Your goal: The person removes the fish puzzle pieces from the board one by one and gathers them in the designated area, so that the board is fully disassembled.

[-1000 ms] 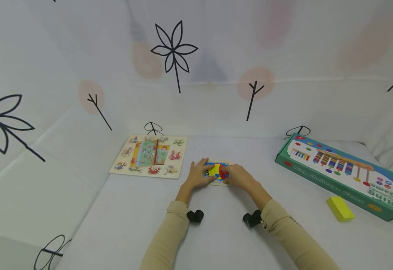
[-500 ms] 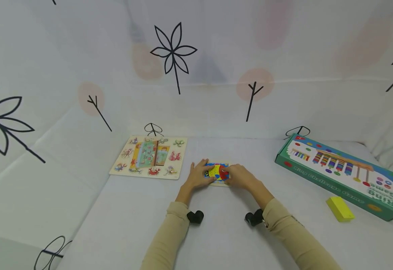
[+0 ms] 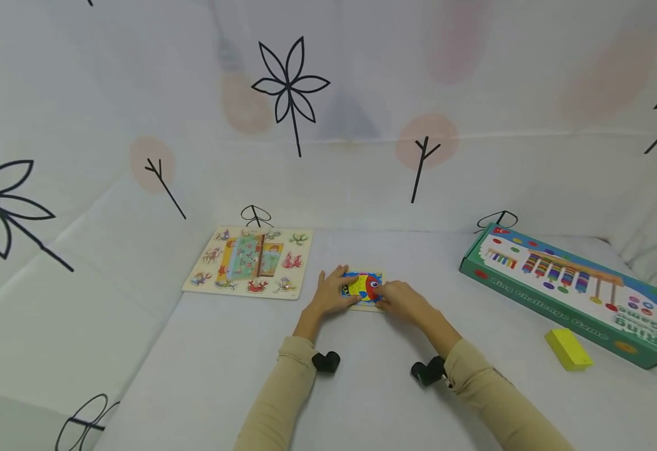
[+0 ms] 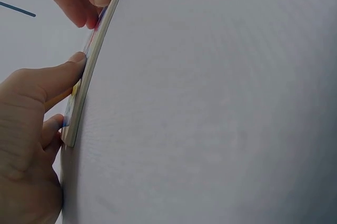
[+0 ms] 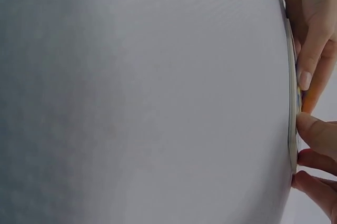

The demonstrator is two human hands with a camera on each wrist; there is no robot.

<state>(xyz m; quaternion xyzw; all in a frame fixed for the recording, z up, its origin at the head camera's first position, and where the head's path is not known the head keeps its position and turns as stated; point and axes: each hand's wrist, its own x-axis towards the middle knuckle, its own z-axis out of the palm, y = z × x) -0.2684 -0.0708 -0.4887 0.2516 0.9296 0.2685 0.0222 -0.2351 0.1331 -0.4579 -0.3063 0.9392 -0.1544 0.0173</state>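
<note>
A small, thin wooden puzzle board point(image 3: 367, 308) showing a yellow-bodied fish point(image 3: 359, 286) with a red head point(image 3: 370, 290) on a blue ground lies on the white cloth-covered tabletop point(image 3: 356, 388), in the middle, between the person's two hands. The left hand point(image 3: 330, 293) has its fingers spread along the board's left side, thumb pressing on the face. The right hand point(image 3: 407, 300) has bent fingers touching the board's right side, at the fish's head; whether they pinch anything cannot be told. Farther left lies a larger pale wooden board point(image 3: 247, 257) with sea-animal figures around its border. To the right, a long green cardboard box point(image 3: 573, 294) printed "Ring Challenge Game" lies aslant, with a bright yellow rectangular block point(image 3: 568, 349) near its front side.
</note>
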